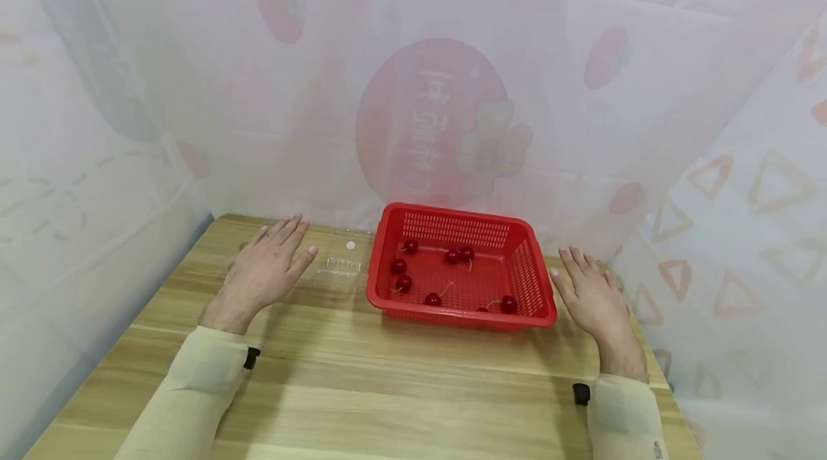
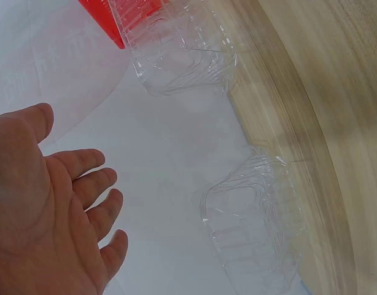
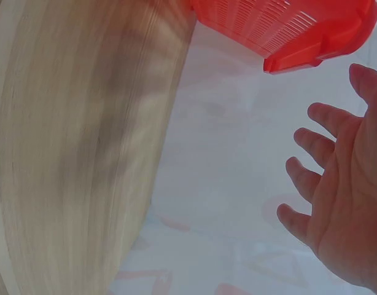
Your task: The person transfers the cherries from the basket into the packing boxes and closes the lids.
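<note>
A red plastic basket (image 1: 461, 316) with slotted walls stands on the table, holding several dark red cherries (image 1: 433, 299) with stems. Left of it lies clear plastic packaging (image 1: 342, 266); the left wrist view shows two moulded parts of it, one clear part (image 2: 182, 61) near the basket and another clear part (image 2: 253, 227) farther off. My left hand (image 1: 268, 266) hovers beside the packaging with its fingers extended and holds nothing. To the right of the basket my right hand (image 1: 591, 295) is held with straight, spread fingers, apart from the basket's wall, and it too holds nothing.
The wooden table (image 1: 400, 395) ends at a back edge close behind the basket. A pale printed sheet (image 1: 310, 123) with strawberry pictures hangs behind it, and more patterned sheeting (image 1: 743, 245) borders the right side. Dark wristbands show on both sleeves.
</note>
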The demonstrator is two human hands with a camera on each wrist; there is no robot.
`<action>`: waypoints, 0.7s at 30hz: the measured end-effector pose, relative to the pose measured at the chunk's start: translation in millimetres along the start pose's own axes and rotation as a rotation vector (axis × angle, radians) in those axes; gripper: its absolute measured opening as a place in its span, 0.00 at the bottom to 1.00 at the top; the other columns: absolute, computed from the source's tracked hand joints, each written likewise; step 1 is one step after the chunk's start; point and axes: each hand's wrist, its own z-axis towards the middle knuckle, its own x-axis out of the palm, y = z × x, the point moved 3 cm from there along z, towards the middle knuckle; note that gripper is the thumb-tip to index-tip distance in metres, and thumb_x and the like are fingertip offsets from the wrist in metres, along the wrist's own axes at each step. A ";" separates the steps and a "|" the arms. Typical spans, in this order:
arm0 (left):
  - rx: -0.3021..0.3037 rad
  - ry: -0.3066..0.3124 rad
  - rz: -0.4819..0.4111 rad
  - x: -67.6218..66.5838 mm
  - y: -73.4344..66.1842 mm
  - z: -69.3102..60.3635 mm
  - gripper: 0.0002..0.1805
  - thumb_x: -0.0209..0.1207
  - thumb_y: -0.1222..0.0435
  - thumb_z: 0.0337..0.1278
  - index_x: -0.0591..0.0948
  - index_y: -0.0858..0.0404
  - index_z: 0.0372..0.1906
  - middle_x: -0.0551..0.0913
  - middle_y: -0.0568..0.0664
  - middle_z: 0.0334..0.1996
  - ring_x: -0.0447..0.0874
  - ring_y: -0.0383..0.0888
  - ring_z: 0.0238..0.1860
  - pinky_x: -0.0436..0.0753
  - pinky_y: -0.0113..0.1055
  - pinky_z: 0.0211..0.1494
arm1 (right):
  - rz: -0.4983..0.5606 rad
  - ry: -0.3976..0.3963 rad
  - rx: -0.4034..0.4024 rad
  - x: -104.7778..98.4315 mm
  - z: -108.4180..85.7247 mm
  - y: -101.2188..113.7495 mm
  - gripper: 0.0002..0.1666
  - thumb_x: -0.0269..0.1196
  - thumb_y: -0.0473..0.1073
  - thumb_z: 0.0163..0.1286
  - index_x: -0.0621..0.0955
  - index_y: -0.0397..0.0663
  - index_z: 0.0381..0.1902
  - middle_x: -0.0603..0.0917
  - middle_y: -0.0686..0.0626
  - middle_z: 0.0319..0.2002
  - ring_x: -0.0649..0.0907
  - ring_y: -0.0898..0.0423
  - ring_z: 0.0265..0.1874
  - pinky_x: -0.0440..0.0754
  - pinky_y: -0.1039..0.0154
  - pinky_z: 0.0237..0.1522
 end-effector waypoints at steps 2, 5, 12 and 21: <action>0.001 0.007 -0.001 0.9 0.1 0.3 0.44 0.39 0.41 1.00 0.55 0.67 0.97 0.54 0.66 0.97 0.53 0.70 0.97 0.51 0.72 1.00 | 0.001 0.002 0.001 0.9 -0.5 -0.2 0.45 0.42 0.65 1.00 0.58 0.42 0.97 0.58 0.30 0.95 0.57 0.23 0.94 0.54 0.13 0.90; 0.002 0.018 -0.002 1.9 0.1 0.7 0.44 0.39 0.41 1.00 0.55 0.67 0.97 0.53 0.66 0.98 0.52 0.70 0.97 0.51 0.72 1.00 | 0.010 0.004 0.002 1.4 -0.6 1.5 0.45 0.42 0.65 1.00 0.58 0.42 0.97 0.58 0.30 0.95 0.57 0.24 0.94 0.54 0.14 0.90; 0.008 0.029 -0.017 2.8 -2.4 0.1 0.44 0.40 0.40 1.00 0.55 0.68 0.97 0.53 0.65 0.98 0.52 0.69 0.98 0.50 0.72 1.00 | 0.044 -0.001 -0.027 -0.7 2.6 14.4 0.44 0.43 0.64 1.00 0.59 0.42 0.97 0.59 0.29 0.95 0.58 0.23 0.94 0.58 0.17 0.91; 0.034 0.064 -0.037 15.0 -9.0 11.9 0.41 0.48 0.45 0.99 0.60 0.67 0.96 0.59 0.66 0.96 0.64 0.74 0.93 0.66 0.78 0.93 | 0.087 0.017 -0.055 6.9 5.4 33.1 0.44 0.49 0.64 0.98 0.62 0.45 0.97 0.60 0.32 0.95 0.62 0.24 0.93 0.66 0.13 0.86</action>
